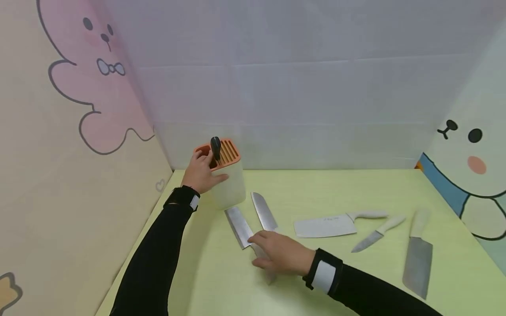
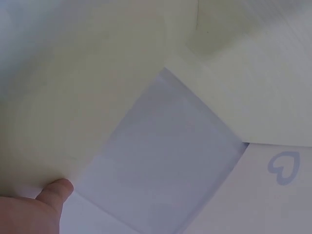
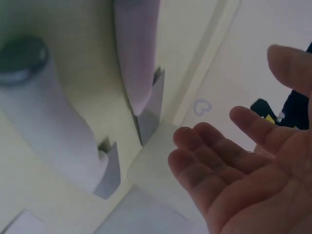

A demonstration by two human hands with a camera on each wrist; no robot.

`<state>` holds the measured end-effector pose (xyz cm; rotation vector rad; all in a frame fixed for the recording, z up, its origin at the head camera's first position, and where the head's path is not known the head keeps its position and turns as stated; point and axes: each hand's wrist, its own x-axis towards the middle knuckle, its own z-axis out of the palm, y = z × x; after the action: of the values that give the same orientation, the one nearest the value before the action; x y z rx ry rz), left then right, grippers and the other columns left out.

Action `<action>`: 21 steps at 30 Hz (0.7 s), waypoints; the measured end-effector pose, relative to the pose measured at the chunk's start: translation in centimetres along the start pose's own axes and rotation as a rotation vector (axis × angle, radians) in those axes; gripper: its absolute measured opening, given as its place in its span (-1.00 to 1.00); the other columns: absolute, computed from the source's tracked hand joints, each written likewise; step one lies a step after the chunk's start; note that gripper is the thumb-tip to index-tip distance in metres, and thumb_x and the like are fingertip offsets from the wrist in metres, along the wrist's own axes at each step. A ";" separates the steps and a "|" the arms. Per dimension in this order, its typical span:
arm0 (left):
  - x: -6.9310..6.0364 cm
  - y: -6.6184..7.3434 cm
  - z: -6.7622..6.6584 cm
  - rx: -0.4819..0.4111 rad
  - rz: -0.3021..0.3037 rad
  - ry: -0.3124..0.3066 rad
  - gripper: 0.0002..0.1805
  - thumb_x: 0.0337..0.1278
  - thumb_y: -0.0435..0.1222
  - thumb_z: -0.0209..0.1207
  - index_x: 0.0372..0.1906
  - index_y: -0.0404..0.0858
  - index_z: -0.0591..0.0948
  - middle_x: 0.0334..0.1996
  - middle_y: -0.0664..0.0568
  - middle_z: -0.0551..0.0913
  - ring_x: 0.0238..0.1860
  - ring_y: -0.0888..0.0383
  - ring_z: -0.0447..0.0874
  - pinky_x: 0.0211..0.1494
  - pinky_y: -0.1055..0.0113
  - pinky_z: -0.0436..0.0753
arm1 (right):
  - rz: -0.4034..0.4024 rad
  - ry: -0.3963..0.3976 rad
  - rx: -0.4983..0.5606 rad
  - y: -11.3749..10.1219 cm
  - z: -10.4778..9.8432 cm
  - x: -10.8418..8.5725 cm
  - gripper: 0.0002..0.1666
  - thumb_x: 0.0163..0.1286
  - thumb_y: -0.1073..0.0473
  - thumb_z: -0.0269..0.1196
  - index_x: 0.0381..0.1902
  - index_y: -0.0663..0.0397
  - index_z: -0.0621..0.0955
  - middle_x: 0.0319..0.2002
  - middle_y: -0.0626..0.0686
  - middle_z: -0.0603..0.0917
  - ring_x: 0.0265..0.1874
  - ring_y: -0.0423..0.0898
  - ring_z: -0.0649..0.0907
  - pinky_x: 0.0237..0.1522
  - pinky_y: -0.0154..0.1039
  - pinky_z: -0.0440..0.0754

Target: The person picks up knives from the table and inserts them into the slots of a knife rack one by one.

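At the back left stands a knife block (image 1: pixel 231 186), white with an orange slotted top. My left hand (image 1: pixel 199 173) holds it, fingers at the top rim and thumb across the front; a fingertip (image 2: pixel 61 187) shows against its side in the left wrist view. A black handle (image 1: pixel 215 147) sticks up from the block. My right hand (image 1: pixel 282 252) hovers with loose fingers over the handles of a cleaver (image 1: pixel 240 228) and a kitchen knife (image 1: pixel 264 211). In the right wrist view, the palm (image 3: pixel 263 195) is apart from the pale handles (image 3: pixel 58 117).
Right of my hand lie a wide cleaver (image 1: pixel 326 226), a small paring knife (image 1: pixel 367 241) and another cleaver (image 1: pixel 418 263) with its handle pointing away. Printed walls enclose the pale yellow table (image 1: pixel 316 188) at the left, back and right.
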<state>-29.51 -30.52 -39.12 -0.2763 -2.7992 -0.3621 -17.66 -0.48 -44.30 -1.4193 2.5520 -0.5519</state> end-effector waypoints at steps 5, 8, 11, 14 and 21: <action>-0.2 -0.5 -0.2 0.022 0.035 -0.035 0.09 -0.01 0.17 0.30 0.44 -0.42 0.13 0.21 -0.37 0.45 0.40 -0.23 0.12 0.48 0.06 -0.04 | 0.045 -0.044 -0.057 0.1 3.1 -0.4 -0.27 0.20 -0.13 0.37 0.26 -0.01 0.44 0.17 0.07 0.48 0.10 -0.09 0.50 0.05 -0.22 0.55; -0.3 -0.6 -0.4 0.017 0.015 -0.058 0.09 -0.01 0.15 0.32 0.45 -0.41 0.12 0.23 -0.36 0.43 0.41 -0.23 0.09 0.48 0.03 -0.01 | 0.032 -0.033 -0.083 0.2 4.3 -0.7 -0.26 0.15 -0.11 0.41 0.23 0.02 0.45 0.15 0.10 0.46 0.09 -0.06 0.49 0.06 -0.21 0.55; -0.4 -0.5 -0.8 -0.010 -0.006 -0.062 0.09 -0.03 0.12 0.35 0.45 -0.38 0.12 0.24 -0.34 0.44 0.41 -0.24 0.06 0.46 -0.02 0.05 | -0.010 -0.010 -0.114 0.3 5.0 -0.9 -0.31 0.12 -0.07 0.42 0.16 0.03 0.48 0.06 0.08 0.46 -0.01 -0.09 0.50 -0.01 -0.23 0.55; -0.3 -0.4 -0.9 -0.027 -0.004 -0.056 0.07 -0.04 0.11 0.36 0.46 -0.34 0.13 0.22 -0.32 0.47 0.38 -0.24 0.11 0.42 -0.04 0.14 | -0.022 0.003 -0.152 0.2 5.3 -1.0 -0.40 0.10 -0.05 0.43 0.07 -0.01 0.53 0.00 0.06 0.45 -0.10 -0.12 0.48 -0.05 -0.23 0.55; 0.0 -0.3 -0.9 -0.043 0.028 -0.052 0.06 -0.02 0.12 0.34 0.47 -0.31 0.13 0.14 -0.30 0.55 0.33 -0.24 0.17 0.38 -0.05 0.21 | 0.008 -0.002 -0.197 -0.1 5.4 -1.7 -0.46 0.08 -0.04 0.44 0.01 -0.03 0.58 0.05 0.08 0.48 -0.09 -0.11 0.50 -0.07 -0.23 0.57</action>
<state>-29.27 -31.07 -38.34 -0.3383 -2.8376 -0.4150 -14.94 -0.39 -49.27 -1.4677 2.6717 -0.3047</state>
